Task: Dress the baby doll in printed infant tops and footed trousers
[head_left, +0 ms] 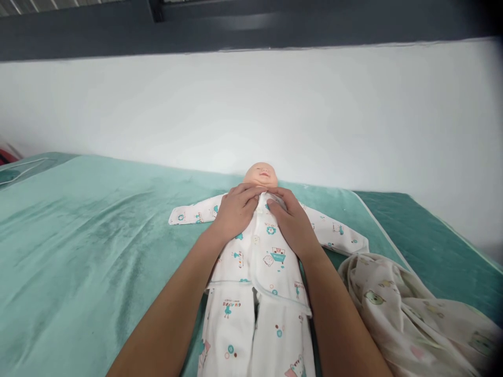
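A baby doll [261, 173] lies on its back, head toward the wall, dressed in a white printed baby shirt [271, 251] with teal trim. White printed baby pants [231, 330] cover its legs. At the shirt's neckline, just under the doll's chin, my left hand [238, 209] and my right hand [290, 217] meet. Their fingers are closed on the collar edges from either side; the fingertips are partly hidden. Down the front the shirt's flaps overlap. Both sleeves stretch outward, and no doll hands show at the cuffs.
A crumpled printed cloth [404, 314] lies at the right, against the right sleeve's cuff. Beneath everything spreads a green, slightly wrinkled sheet [98, 251], with a darker green surface [440, 230] at right. The white wall [220, 110] rises directly behind the doll's head.
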Motion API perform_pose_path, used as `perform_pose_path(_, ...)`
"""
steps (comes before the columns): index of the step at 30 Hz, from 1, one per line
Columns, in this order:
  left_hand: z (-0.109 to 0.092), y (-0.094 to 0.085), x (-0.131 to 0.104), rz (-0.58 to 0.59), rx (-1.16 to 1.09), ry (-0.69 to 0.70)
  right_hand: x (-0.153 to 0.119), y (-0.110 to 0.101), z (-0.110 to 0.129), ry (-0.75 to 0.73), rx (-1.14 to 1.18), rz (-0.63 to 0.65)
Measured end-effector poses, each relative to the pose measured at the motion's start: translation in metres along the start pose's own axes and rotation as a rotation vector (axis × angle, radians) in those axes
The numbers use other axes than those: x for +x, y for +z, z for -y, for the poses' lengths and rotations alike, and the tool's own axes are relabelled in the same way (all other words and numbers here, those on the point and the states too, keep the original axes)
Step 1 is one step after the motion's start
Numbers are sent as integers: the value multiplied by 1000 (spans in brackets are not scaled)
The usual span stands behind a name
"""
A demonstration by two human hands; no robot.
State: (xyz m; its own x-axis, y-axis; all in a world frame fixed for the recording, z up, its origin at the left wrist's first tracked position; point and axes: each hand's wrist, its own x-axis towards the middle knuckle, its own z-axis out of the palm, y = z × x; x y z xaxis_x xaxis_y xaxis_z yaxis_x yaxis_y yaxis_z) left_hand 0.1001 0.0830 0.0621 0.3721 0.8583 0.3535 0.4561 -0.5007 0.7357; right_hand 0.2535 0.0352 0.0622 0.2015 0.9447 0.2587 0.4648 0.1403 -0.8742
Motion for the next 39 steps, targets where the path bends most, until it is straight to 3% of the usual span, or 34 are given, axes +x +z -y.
perform_pose_path(8,-2,-2,-1,22,-14,1,4,1,-4,-117,-17,110)
perform_pose_path(13,-1,-2,-1,32,-8,11,4,0,0,-107,-127,113)
perform_pose_path(20,4,3,-2,-120,-181,21,5,2,-1,-161,-172,74)
perform_pose_path(39,1,-1,-3,11,21,52,5,3,1,-116,-133,35)
